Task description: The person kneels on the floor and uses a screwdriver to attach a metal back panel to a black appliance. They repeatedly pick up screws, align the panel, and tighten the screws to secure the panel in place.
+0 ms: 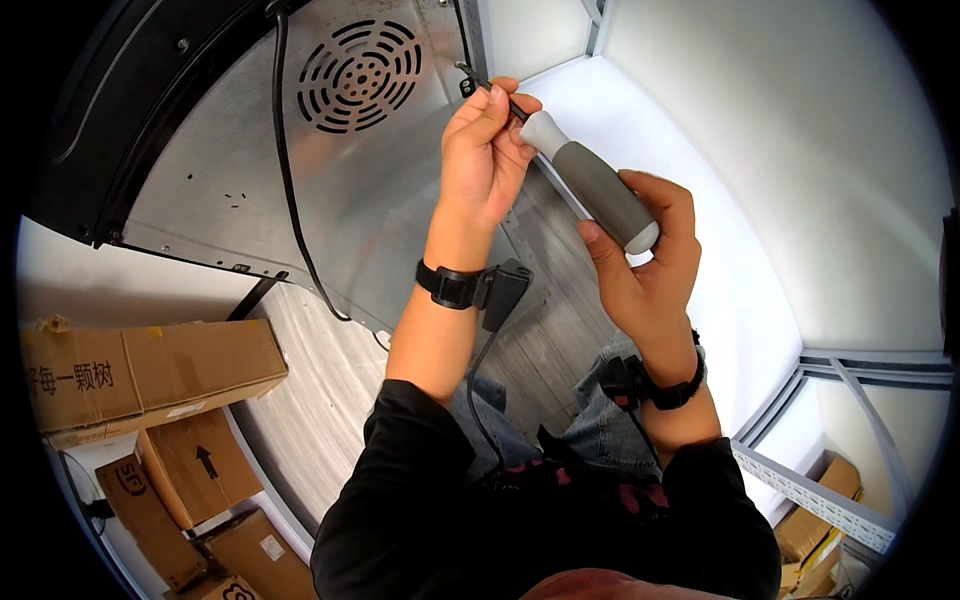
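Observation:
A screwdriver [603, 196] with a grey handle and dark shaft slants across the view, its tip up and to the left. The fingers of my left hand [482, 150] are closed around the shaft. My right hand [655, 265] grips the butt end of the handle between thumb and fingers. The tip lies near the right edge of a metal panel [240, 180] with round vent slots, part of a large black-edged appliance. Whether the tip touches the panel cannot be made out.
A black cable [285, 150] hangs down across the panel. Cardboard boxes [200, 370] are stacked at the lower left, with more boxes [810, 530] at the lower right. A grey metal rack [815, 490] stands on the right. Wood-pattern floor [320, 370] shows below the appliance.

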### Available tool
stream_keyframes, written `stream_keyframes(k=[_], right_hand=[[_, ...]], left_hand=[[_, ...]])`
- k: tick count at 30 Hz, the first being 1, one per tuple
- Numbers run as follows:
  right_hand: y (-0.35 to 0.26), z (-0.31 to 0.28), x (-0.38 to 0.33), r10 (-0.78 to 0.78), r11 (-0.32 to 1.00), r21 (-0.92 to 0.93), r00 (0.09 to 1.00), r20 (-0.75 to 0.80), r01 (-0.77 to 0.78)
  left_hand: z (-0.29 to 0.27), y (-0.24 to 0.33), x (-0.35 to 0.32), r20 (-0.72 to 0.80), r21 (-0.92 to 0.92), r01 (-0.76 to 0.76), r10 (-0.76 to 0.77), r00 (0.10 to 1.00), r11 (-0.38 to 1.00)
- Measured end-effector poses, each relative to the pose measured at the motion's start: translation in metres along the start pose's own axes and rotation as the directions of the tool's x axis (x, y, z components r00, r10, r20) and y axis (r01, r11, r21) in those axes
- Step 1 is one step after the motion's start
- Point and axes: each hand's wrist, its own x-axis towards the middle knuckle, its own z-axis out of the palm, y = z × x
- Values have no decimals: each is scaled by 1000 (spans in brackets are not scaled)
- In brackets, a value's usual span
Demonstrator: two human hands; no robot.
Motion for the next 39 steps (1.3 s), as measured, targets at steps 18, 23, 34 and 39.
stream_keyframes(k=[18, 23, 34, 39], right_hand=[[12, -59, 29, 342, 939, -25, 931, 129, -342], [52, -105, 46, 520, 854, -286, 745, 419, -435], [210, -179, -65, 746, 649, 61, 650, 144, -759], [240, -196, -116, 829, 537, 249, 559, 22, -806]], left_hand=[[2, -33, -3, 3, 218, 74, -76, 997, 973], [-6, -81, -5, -56, 367, 159, -148, 987, 916], [-96, -240, -10, -24, 962, 126, -387, 922, 241], [-150, -309, -27, -19, 995, -20, -391, 920, -94]])
